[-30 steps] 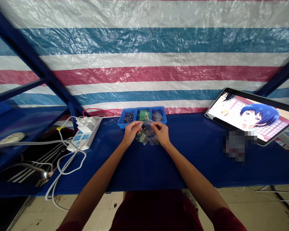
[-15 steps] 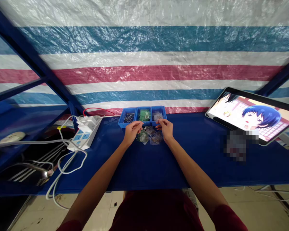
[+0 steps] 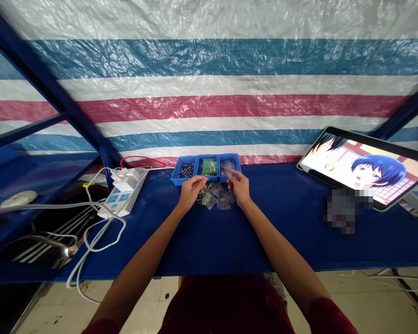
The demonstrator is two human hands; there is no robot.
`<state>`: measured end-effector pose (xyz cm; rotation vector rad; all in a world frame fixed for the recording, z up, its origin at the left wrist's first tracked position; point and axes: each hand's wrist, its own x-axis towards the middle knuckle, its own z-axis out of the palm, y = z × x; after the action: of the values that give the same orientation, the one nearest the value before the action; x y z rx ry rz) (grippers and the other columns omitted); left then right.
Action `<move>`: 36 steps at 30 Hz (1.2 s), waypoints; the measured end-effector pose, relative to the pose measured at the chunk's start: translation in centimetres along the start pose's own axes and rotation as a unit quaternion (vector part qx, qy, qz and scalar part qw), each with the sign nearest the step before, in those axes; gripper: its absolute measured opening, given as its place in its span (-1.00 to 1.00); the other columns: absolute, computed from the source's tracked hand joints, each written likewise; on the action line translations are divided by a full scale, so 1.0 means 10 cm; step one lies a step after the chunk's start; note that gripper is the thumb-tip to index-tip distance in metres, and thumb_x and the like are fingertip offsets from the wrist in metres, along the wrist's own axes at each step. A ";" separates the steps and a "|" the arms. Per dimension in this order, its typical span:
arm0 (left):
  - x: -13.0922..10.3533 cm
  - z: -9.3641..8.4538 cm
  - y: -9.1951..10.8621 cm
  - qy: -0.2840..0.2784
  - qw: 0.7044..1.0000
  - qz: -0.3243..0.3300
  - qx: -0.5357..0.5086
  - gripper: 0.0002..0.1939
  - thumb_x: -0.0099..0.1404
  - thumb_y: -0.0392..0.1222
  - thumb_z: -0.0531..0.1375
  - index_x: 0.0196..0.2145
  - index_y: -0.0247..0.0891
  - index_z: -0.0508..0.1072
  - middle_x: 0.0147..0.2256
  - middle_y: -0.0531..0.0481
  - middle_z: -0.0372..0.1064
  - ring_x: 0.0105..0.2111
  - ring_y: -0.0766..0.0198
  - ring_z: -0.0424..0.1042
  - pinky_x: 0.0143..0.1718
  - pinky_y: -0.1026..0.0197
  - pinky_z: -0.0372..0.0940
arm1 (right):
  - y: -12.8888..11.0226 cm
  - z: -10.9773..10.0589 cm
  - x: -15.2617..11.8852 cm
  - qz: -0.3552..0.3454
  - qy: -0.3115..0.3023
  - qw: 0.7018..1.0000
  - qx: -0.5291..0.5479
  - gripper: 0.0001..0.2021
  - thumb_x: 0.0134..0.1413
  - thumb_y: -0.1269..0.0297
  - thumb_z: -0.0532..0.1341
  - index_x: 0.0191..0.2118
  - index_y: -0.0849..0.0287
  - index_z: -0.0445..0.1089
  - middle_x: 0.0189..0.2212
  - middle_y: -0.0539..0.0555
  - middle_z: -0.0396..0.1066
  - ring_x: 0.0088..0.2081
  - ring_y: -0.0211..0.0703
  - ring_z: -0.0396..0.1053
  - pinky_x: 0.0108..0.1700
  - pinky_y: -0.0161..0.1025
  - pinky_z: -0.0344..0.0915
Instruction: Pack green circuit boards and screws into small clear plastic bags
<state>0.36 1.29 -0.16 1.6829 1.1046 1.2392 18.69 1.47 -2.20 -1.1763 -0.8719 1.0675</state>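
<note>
Close to the middle blue bin, my left hand (image 3: 191, 192) has thumb and fingertips pinched together; whatever they hold is too small to make out. My right hand (image 3: 240, 188) is curled in a pinch in front of the right blue bin (image 3: 239, 163), and its contents cannot be made out either. Between both hands lies a pile of small clear bags (image 3: 216, 197) with metal and green bits inside. Dark screws fill the left blue bin (image 3: 175, 182). Green packets (image 3: 208, 166) sit in the middle bin, and clear plastic bags (image 3: 227, 167) in the right one.
A white power strip (image 3: 123, 202) with plugs and looping white cables (image 3: 87, 241) occupies the left of the blue table (image 3: 212, 246). On the right leans a lit tablet (image 3: 362, 169), with a blurred patch before it. A striped tarp (image 3: 209, 106) hangs behind.
My right hand has shifted very slightly down and its fingers have curled a little away from the right bin. My left hand stays nearly in place.
</note>
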 end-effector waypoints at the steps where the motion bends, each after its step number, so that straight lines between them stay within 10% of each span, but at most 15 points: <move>1: 0.00 -0.01 -0.01 -0.001 1.000 0.012 0.029 -0.69 0.21 0.02 0.17 -0.32 -0.31 0.49 -0.53 0.03 0.35 -0.59 0.37 0.26 -0.55 0.31 0.18 | 0.00 -0.01 0.00 -0.013 0.005 0.999 -0.044 -0.67 -0.11 0.16 0.19 -0.21 0.23 0.42 -0.66 -0.11 0.28 -0.68 -0.34 0.18 -0.61 -0.35 0.11; 8: 0.02 -0.07 -0.10 -0.072 0.947 0.107 0.293 -0.78 0.25 -0.11 0.12 -0.29 -0.26 0.50 -0.43 -0.02 0.42 -0.48 0.28 0.33 -0.39 0.26 0.19 | -0.03 0.02 -0.12 -0.080 -0.074 0.856 -0.505 -0.77 -0.02 0.11 0.24 -0.30 0.14 0.48 -0.44 0.08 0.48 -0.32 -0.07 0.42 -0.28 -0.24 0.26; 15: 0.01 -0.06 -0.17 -0.128 0.919 0.084 0.362 -0.79 0.23 -0.10 0.14 -0.25 -0.22 0.50 -0.41 0.02 0.38 -0.47 0.28 0.34 -0.43 0.27 0.13 | -0.04 0.13 -0.21 -0.056 -0.111 0.762 -0.635 -0.61 0.02 0.00 0.24 -0.15 0.22 0.39 -0.24 0.24 0.48 -0.20 0.03 0.44 -0.25 -0.22 0.26; 25: 0.02 -0.05 -0.21 -0.132 0.919 0.070 0.364 -0.78 0.25 -0.11 0.12 -0.25 -0.22 0.50 -0.40 0.00 0.42 -0.43 0.26 0.37 -0.39 0.25 0.17 | -0.02 0.07 -0.16 -0.081 -0.103 0.823 -0.552 -0.82 -0.03 0.14 0.29 -0.37 0.12 0.40 -0.44 0.03 0.46 -0.34 -0.12 0.40 -0.38 -0.32 0.13; 36: 0.00 0.01 -0.11 -0.082 0.985 0.044 0.148 -0.68 0.21 0.02 0.16 -0.29 -0.30 0.50 -0.33 -0.07 0.49 -0.37 0.21 0.42 -0.38 0.25 0.27 | -0.03 0.09 -0.22 -0.182 -0.092 0.946 -0.253 -0.73 0.05 0.07 0.17 -0.41 0.18 0.43 -0.69 -0.11 0.20 -0.59 -0.31 0.16 -0.46 -0.36 0.12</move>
<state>0.21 1.61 -1.15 2.0371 1.1664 1.0055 17.22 -0.42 -1.74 -1.2742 -1.5094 0.6696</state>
